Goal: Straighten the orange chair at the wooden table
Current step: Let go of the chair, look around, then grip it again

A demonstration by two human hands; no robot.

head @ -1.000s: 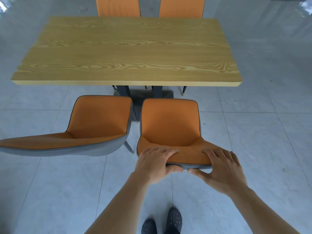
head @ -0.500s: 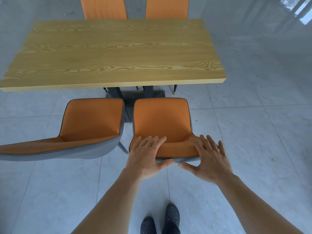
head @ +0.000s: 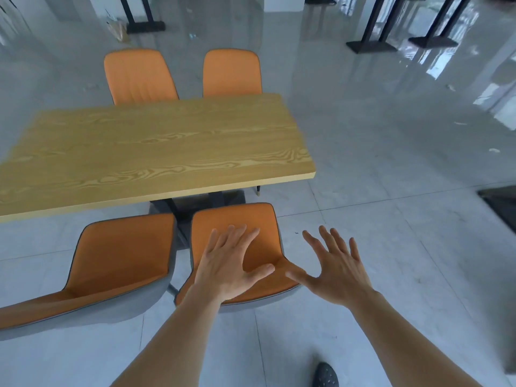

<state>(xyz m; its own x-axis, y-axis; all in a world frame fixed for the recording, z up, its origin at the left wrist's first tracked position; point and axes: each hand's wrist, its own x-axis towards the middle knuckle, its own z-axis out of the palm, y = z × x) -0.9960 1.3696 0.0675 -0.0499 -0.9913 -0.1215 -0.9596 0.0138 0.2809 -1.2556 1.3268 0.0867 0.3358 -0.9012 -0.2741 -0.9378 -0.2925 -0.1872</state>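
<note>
At the bottom edge, one dark speckled shoe (head: 325, 376) stands on the pale tiled floor (head: 391, 247). Two bare forearms reach up from there. The left hand (head: 226, 263) is spread flat, fingers apart, palm down over the backrest and seat of the orange chair (head: 240, 219); whether it presses on the upholstery or floats just above cannot be told. The right hand (head: 335, 270) is likewise splayed wide and grips nothing; most of it lies over the floor to the right of the chair, with only its thumb tip reaching the chair's right edge.

The orange chair, with a grey outer shell, stands at the near long side of the wooden counter (head: 156, 152), toward its right end, its seat facing the counter and its front edge just short of the counter edge. Just beside it on the left stands a second orange chair (head: 117, 252), the two nearly touching and roughly in line.

Across the counter, the backs of two more orange chairs (head: 139, 76) rise above the far edge. Beyond them, black bases of other furniture (head: 371, 46) stand on the glossy floor.
</note>
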